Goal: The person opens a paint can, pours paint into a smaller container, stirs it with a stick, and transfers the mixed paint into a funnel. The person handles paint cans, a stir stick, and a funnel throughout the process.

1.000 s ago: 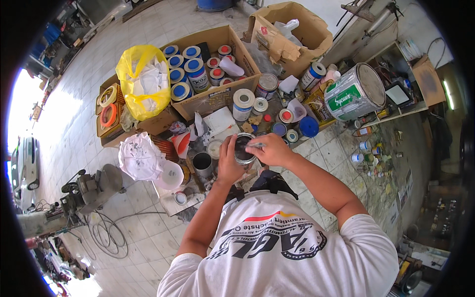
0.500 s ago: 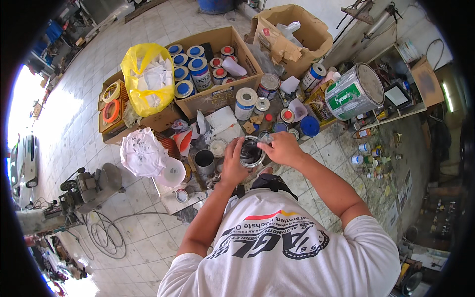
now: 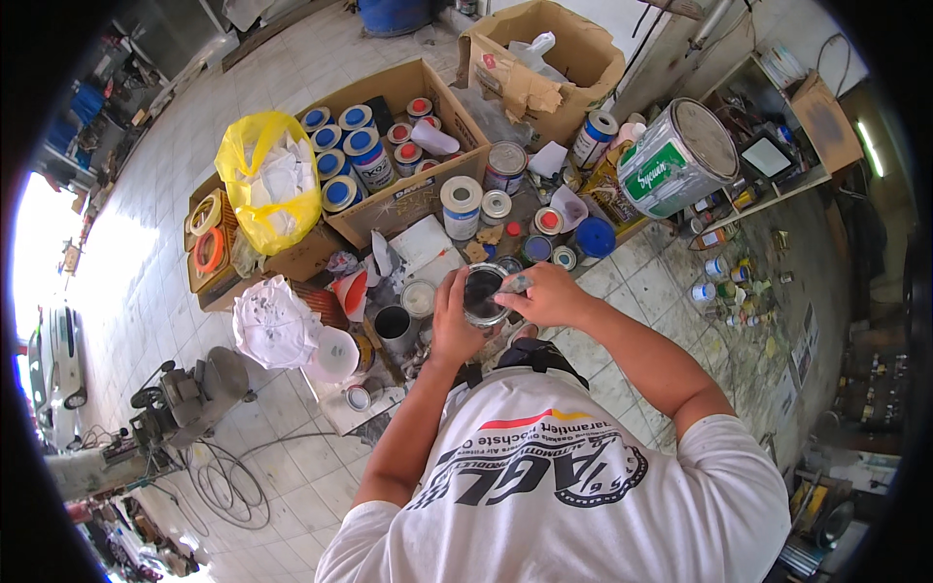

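Observation:
A round, open can (image 3: 485,313) of dark, nearly black paint sits in front of my body. My left hand (image 3: 455,316) is wrapped round its left side, fingertips near the rim. At the can's right rim, my right hand (image 3: 544,294) is closed on a small grey, paint-stained piece (image 3: 516,284); its lower end is over the can's mouth, and its kind is too unclear to tell. Left of the can are a tin with a pale top (image 3: 419,298) and a dark empty-looking cup (image 3: 395,327). Just beyond are a blue lid (image 3: 595,237) and several small tins.
A cardboard box (image 3: 452,170) of blue- and red-capped cans stands beyond, beside a yellow plastic bag (image 3: 229,165) of crumpled paper. A big green-labelled paint can (image 3: 677,160) lies tilted at the right. A white paper-covered container (image 3: 276,325) and coiled hose (image 3: 228,486) are at the left.
The view has shifted slightly, so the surroundings sit a bit further left. My right hand has moved a little lower over the can, tilting the grey piece inward; both hands keep their hold.

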`<action>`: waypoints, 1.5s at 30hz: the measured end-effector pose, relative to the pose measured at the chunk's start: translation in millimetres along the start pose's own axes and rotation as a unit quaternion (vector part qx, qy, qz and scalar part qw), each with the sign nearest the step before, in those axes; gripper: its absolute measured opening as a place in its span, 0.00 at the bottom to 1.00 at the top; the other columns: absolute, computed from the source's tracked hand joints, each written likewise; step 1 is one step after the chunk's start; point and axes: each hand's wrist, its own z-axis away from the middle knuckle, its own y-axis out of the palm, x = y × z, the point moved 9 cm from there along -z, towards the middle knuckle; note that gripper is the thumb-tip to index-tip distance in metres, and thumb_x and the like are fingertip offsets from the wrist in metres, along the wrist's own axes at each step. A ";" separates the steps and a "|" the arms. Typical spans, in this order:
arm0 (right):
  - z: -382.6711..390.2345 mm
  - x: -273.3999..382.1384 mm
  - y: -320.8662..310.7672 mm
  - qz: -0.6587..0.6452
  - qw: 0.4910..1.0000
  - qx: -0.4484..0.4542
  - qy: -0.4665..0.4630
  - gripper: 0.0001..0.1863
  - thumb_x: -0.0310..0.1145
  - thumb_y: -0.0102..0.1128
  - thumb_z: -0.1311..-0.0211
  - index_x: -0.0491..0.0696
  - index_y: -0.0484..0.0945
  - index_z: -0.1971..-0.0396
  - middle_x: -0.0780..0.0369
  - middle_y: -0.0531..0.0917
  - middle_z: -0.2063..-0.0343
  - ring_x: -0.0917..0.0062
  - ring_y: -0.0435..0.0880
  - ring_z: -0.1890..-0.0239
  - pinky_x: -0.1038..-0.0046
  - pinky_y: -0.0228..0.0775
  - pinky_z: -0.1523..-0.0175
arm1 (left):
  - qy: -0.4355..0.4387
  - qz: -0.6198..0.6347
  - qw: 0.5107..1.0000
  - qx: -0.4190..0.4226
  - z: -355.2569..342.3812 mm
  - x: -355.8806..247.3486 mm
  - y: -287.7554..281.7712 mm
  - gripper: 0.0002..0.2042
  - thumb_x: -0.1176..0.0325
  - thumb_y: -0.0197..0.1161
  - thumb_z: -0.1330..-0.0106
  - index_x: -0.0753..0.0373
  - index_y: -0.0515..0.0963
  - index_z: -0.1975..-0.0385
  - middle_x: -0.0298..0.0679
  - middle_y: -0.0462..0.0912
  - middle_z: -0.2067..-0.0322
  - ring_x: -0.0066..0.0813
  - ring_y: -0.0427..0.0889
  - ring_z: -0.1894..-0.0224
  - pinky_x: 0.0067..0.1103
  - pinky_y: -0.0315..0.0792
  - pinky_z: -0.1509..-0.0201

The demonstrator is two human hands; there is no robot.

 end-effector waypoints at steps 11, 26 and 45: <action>7.0 -0.9 -17.8 0.040 0.999 -0.005 0.008 0.19 0.50 0.68 0.33 0.48 0.88 0.70 0.54 0.87 0.76 0.52 0.88 0.67 0.52 0.79 0.62 | 0.035 -0.011 0.999 0.005 -7.4 -13.1 -0.8 0.58 0.67 0.88 0.63 0.62 0.62 0.24 0.55 0.70 0.32 0.59 0.75 0.33 0.42 0.74 0.30; 3.5 9.5 -27.6 -0.063 0.993 -0.095 -0.022 0.16 0.49 0.71 0.33 0.51 0.90 0.65 0.57 0.89 0.72 0.56 0.88 0.69 0.57 0.80 0.58 | 0.029 -0.007 0.999 0.032 -6.5 -19.7 9.2 0.56 0.68 0.88 0.63 0.62 0.65 0.26 0.53 0.70 0.31 0.58 0.74 0.31 0.43 0.74 0.29; 1.2 11.3 -15.9 -0.031 0.999 -0.037 -0.025 0.15 0.50 0.70 0.34 0.53 0.91 0.63 0.54 0.88 0.75 0.53 0.88 0.67 0.58 0.80 0.60 | 0.025 -0.014 0.999 0.041 6.6 -15.2 7.6 0.56 0.65 0.89 0.62 0.61 0.66 0.26 0.54 0.71 0.31 0.58 0.74 0.31 0.42 0.74 0.30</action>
